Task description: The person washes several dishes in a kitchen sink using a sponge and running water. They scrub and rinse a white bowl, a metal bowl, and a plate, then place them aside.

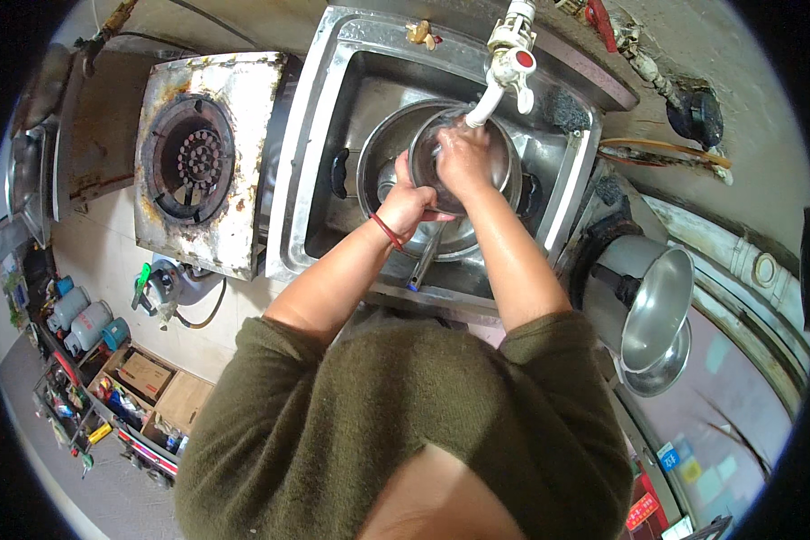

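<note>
My left hand, with a red band at the wrist, grips the near left rim of a round metal bowl. Inside that bowl is my right hand, under the spout of a white plastic tap; its fingers are blurred, so whether it holds anything is unclear. Beneath the bowl, a larger two-handled metal pot stands in the stainless steel sink. A metal utensil handle with a blue end sticks out over the pot's near rim.
A rusty gas burner stove stands left of the sink. Ginger-like scraps lie on the sink's back ledge, and a dark scouring pad at its back right corner. Metal pans are stacked at the right. Gas cylinders stand far left.
</note>
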`<state>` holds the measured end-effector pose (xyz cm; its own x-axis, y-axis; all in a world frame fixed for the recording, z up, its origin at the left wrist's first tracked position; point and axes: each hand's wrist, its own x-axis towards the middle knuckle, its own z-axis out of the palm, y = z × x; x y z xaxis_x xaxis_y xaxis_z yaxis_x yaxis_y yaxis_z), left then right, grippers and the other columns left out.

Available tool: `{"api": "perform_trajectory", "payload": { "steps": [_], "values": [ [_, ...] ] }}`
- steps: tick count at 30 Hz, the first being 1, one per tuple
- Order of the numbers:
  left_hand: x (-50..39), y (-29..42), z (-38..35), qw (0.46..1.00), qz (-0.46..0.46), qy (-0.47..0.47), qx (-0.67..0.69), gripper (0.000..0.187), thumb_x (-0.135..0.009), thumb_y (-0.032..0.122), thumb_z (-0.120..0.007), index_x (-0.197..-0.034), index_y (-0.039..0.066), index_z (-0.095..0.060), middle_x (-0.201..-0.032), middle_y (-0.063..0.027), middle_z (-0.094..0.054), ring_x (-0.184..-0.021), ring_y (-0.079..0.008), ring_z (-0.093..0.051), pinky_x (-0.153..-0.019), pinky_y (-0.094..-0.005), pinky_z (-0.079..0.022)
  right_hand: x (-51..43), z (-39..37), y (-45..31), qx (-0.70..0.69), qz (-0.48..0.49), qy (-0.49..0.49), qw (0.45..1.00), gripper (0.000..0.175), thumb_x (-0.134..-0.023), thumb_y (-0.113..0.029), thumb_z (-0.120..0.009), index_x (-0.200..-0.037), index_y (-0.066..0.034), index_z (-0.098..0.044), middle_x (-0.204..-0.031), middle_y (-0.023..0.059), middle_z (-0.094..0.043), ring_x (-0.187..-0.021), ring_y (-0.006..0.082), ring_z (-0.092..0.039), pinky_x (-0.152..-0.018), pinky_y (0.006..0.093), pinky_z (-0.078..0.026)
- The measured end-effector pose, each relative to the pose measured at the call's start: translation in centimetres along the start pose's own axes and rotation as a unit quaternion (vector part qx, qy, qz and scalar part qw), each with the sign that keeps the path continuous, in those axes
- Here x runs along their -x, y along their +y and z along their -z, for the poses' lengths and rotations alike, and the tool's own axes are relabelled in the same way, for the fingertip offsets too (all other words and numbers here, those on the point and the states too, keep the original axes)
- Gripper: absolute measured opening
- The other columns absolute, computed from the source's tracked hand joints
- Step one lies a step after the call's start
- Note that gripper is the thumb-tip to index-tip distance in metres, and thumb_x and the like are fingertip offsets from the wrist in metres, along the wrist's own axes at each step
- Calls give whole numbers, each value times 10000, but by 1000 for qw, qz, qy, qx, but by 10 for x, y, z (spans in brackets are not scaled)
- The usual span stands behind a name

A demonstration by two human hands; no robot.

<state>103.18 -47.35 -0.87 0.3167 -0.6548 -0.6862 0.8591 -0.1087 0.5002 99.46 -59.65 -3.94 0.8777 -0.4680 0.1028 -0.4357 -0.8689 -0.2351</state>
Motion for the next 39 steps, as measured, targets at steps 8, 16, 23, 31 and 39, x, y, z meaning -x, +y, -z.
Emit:
{"api": "perform_trajectory", "payload": {
  "steps": [8,16,23,31,39],
  "values": [
    [-2,-2,14,997,-59,18,-37,847,-646,-132,-433,-1361,199,-120,-1189,-143,-413,-986,-274,-535,-726,-455,-532,24,18,9,13,7,-253,967,94,-707,-26,-545,-792,-24,-585,-959,142,-540,-972,320,-504,-838,420,-402],
    [4,-19,-11,803,-333,130,-478,883,-599,-89,-585,-1364,78,-177,-1301,-273,-286,-1218,-428,-319,-1025,-412,-296,20,20,-9,-912,-235,69,330,728,-837,-658,-355,-1235,-50,-408,-1168,131,-524,-1087,282,-500,-955,413,-376],
    [9,-18,7,820,-392,113,-402,615,-759,168,-595,-1317,83,-351,-1330,-190,-344,-1074,-339,-476,-898,-416,-408,31,28,21,-908,-290,-8,301,255,-875,-237,-559,-1077,-81,-567,-1017,63,-622,-935,198,-593,-836,351,-470],
    [-20,12,31,927,-82,-48,362,334,-919,200,-481,-1191,6,-474,-1186,-149,-541,-1115,-270,-509,-982,-415,-392,48,14,24,-684,-462,-73,560,535,-891,-514,-451,-1093,-28,-548,-989,45,-623,-889,143,-564,-791,318,-440],
    [1,14,3,965,-202,15,-164,210,-830,55,-621,-1033,31,-574,-885,-12,-622,-759,-76,-554,-679,-230,-460,59,49,-7,-522,-158,157,823,263,-917,-269,-461,-1009,-63,-598,-1023,97,-543,-1032,211,-463,-890,323,-367]
  ]
}}
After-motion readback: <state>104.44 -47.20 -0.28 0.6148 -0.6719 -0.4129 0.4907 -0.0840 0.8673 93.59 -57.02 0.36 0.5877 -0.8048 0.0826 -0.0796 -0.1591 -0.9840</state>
